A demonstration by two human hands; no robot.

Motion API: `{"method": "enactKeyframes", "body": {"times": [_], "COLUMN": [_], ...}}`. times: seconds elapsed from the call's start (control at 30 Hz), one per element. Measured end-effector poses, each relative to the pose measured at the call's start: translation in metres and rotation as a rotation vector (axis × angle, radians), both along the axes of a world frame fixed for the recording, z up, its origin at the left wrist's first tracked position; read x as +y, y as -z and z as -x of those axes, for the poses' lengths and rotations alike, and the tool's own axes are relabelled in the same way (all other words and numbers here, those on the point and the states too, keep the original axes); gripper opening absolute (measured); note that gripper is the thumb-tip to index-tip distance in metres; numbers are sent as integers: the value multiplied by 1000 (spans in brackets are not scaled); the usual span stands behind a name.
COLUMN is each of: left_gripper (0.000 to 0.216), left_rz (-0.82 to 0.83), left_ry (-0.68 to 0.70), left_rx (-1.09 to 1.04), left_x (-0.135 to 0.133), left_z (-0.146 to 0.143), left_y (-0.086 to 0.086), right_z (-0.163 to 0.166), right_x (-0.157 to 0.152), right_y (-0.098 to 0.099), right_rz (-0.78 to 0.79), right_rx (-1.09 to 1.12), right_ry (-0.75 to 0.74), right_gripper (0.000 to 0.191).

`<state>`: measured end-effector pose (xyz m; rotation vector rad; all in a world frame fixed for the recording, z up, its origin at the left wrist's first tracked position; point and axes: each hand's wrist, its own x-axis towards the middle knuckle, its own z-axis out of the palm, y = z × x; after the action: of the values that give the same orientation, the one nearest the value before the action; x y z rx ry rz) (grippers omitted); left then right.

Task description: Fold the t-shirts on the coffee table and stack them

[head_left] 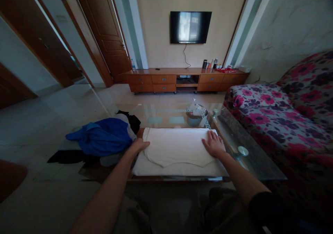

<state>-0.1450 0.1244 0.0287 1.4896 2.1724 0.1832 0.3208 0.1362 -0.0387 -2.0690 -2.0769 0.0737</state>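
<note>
A white shirt [179,143], folded into a wide rectangle, lies on the glass coffee table in front of me. Its upper layer covers part of the lower one, which shows along the near edge. At its left edge is my left hand [142,144], thumb on top of the cloth and the other fingers mostly hidden, apparently closed on that edge. My right hand [214,144] rests flat on the right end of the shirt, fingers outstretched. Left of the shirt sits a heap of clothes with a blue garment [104,135] on top and black and grey pieces beneath.
The glass coffee table [260,163] reaches right towards a flowered sofa [262,98]. A small basket [194,118] with crumpled white material stands beyond the shirt. Against the far wall is a low wooden cabinet [163,83] with bottles on it, below a television [190,27].
</note>
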Motion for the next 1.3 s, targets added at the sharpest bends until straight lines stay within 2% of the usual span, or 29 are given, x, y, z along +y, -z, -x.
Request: {"method": "enactKeyframes", "body": {"times": [0.13, 0.2, 0.3, 0.33, 0.4, 0.47, 0.53, 0.67, 0.8, 0.9, 1.0, 1.07, 1.13, 1.17, 1.23, 1.3], "left_gripper": [30, 32, 33, 33, 35, 36, 36, 38, 58, 52, 31, 28, 31, 32, 34, 33], "left_rz": [-43, -80, -169, -202, -245, -288, -336, -326, -297, -180, 228, 517, 677, 695, 628, 502], "left_ry": [45, 73, 153, 182, 210, 215, 275, 346, 386, 445, 500, 462, 337, 236, -10, -232], "left_rx": [18, 32, 43, 41, 36, 37, 20, 35, -24, -239, -642, -1012, -1401, -1559, -1738, -1784], "left_x": [2, 2, -5, -8, -16, -25, -33, -51, -71, -89, -106, -117, -126, -130, -136, -140], "left_z": [-8, -17, -41, -51, -74, -99, -123, -164, -189, -200, -212, -222, -232, -236, -242, -244], "left_y": [-3, -8, -18, -22, -30, -37, -43, -51, -52, -46, -38, -32, -24, -19, -8, 3], "right_z": [19, 41, 86, 101, 128, 148, 159, 169, 170, 166, 160, 157, 153, 151, 147, 143], "right_x": [0, 2, 4, 3, 1, -2, -5, -5, 1, 6, 8, 9, 9, 9, 8, 8], "right_y": [-20, -32, -44, -46, -48, -51, -55, -61, -64, -70, -80, -87, -93, -96, -101, -107], "right_rz": [-106, -112, 116, 188, 302, 385, 522, 819, 772, 740, 724, 720, 722, 721, 712, 700], "right_rx": [149, 388, 982, 1069, 1172, 1239, 1401, 1712, 1693, 1701, 1740, 1768, 1790, 1800, 1821, 1858], "right_ry": [8, -53, -132, -141, -166, -184, -159, -54, 3, 13, -9, -23, -34, -38, -46, -67], "right_gripper": [70, 64, 47, 40, 31, 31, 32, 30, 18, 7, 7, 10, 11, 12, 14, 17]}}
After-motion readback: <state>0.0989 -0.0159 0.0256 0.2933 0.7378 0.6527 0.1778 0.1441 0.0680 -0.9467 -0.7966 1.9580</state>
